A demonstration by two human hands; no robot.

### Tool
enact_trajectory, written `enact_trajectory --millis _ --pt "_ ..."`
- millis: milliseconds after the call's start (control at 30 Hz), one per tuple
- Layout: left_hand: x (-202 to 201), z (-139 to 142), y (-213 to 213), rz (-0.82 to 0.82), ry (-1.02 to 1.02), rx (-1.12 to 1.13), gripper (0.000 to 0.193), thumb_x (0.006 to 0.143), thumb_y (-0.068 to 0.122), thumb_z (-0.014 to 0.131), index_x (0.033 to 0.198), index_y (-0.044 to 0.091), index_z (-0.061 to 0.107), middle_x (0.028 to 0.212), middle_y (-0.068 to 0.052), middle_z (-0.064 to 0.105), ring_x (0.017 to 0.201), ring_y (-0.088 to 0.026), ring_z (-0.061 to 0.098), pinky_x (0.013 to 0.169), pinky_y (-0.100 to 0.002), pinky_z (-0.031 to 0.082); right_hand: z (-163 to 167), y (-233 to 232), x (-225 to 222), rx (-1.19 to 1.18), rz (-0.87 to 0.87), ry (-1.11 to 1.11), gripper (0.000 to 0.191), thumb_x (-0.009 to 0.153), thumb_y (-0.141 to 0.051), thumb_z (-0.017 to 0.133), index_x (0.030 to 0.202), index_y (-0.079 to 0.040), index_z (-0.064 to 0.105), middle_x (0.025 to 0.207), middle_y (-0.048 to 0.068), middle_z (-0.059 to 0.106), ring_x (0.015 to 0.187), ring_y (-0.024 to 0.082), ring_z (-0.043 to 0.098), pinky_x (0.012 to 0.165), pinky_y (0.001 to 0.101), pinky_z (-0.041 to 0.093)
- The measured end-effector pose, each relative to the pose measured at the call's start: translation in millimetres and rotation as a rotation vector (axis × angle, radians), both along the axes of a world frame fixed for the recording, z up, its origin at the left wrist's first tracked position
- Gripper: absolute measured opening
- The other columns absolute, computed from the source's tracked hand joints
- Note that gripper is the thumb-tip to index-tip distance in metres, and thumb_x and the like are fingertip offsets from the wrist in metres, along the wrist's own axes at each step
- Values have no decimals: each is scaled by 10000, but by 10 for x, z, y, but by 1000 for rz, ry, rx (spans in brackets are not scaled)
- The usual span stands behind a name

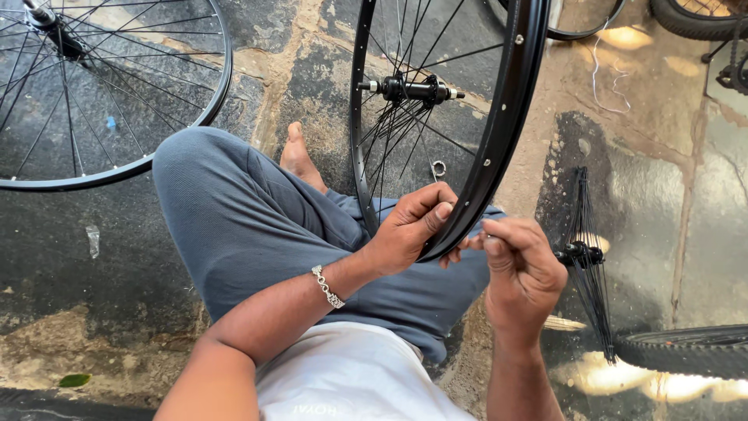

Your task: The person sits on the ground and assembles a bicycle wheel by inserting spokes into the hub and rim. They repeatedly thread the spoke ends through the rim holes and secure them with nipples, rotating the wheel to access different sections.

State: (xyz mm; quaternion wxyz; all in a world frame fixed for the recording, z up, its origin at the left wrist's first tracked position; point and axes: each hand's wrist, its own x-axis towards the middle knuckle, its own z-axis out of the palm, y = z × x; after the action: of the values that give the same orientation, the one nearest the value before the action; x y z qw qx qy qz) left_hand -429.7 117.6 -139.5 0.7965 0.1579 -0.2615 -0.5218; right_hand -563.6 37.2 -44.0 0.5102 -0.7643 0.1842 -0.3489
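Note:
A black bicycle wheel rim (510,101) with thin spokes and a hub (413,90) stands upright over my lap. My left hand (409,230), a silver bracelet on its wrist, pinches the lower edge of the rim from the inside. My right hand (518,269) is closed just outside the same part of the rim, its fingertips touching it and holding something small that I cannot make out. I sit on the ground in grey trousers (234,226) with a bare foot (300,160) showing.
A second spoked wheel (117,168) lies on the stone floor at the upper left. A bundle of loose black spokes (588,257) lies at the right beside a tyre (686,351). A small metal ring (438,168) rests on the floor behind the rim.

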Motion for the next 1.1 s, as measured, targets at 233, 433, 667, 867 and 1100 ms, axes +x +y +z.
enact_trajectory --millis 233,433,667,867,1100 --pt "-23 -42 -17 -7 -11 -8 322 1132 386 489 1114 65 504 914 -80 696 768 -139 704 618 -266 562 -47 43 -165 102 11 -11 93 1036 24 625 1126 17 648 1077 99 691 974 140 710 886 263 601" --pt "-28 -59 -23 -21 22 5 304 1133 370 489 1119 66 497 930 -89 694 775 -143 707 618 -270 565 -206 -42 -385 497 333 -113 164 1053 -82 581 1100 43 676 973 103 633 973 170 624 931 333 544" --pt "-27 -65 -26 -22 16 23 302 1135 366 491 1120 64 502 929 -92 691 777 -146 708 616 -275 570 -395 213 -657 1036 574 105 153 1045 -92 613 1068 56 643 973 141 653 863 188 646 778 323 543" --pt "-28 -38 -15 -14 6 3 313 1133 372 491 1126 59 508 940 -92 691 788 -144 705 638 -283 577 -291 93 -486 482 285 -26 167 1018 -64 682 1138 39 627 986 180 747 907 213 766 809 339 663" --pt "-12 -16 -31 1 12 -18 299 1130 348 497 1118 49 510 909 -69 671 745 -124 678 619 -277 573 -122 161 -90 -352 -41 97 123 963 -65 749 1054 -28 676 1007 95 721 902 153 741 772 253 639"
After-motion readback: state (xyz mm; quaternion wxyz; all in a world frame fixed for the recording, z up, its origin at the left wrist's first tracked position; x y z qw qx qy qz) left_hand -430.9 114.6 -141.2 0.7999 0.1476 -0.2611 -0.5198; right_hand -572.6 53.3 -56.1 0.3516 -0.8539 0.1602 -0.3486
